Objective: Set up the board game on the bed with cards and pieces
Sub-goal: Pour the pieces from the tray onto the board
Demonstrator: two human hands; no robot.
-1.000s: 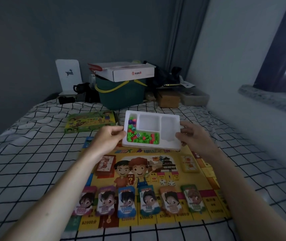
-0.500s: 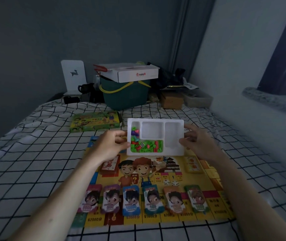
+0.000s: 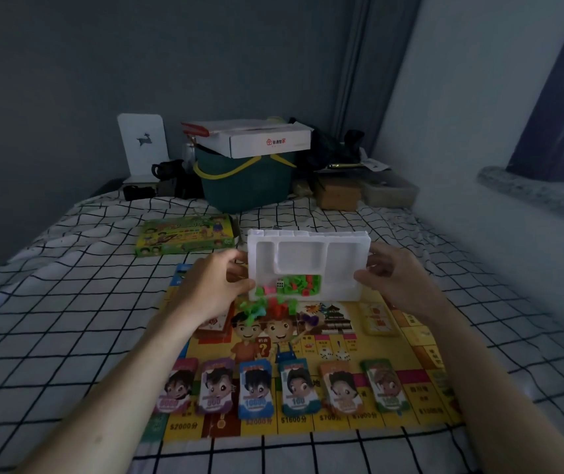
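Observation:
A white foam tray is held above the yellow game board, tipped steeply toward me. My left hand grips its left edge and my right hand grips its right edge. Green, red and pink plastic pieces and a die slide to the tray's lower edge, and several pieces spill over it onto the board's middle. Several stacks of character money cards lie in a row along the board's near side. A card deck lies on the board at right, another under my left wrist.
The green game box lies on the checked bedsheet beyond the board at left. A dark green basket with a white carton on top, a cardboard box and dark clutter line the bed's far end. A wall runs along the right.
The tray has been tipped from nearly flat to steeply tilted toward me. The pieces have slid to its lower edge and some now fall out onto the board.

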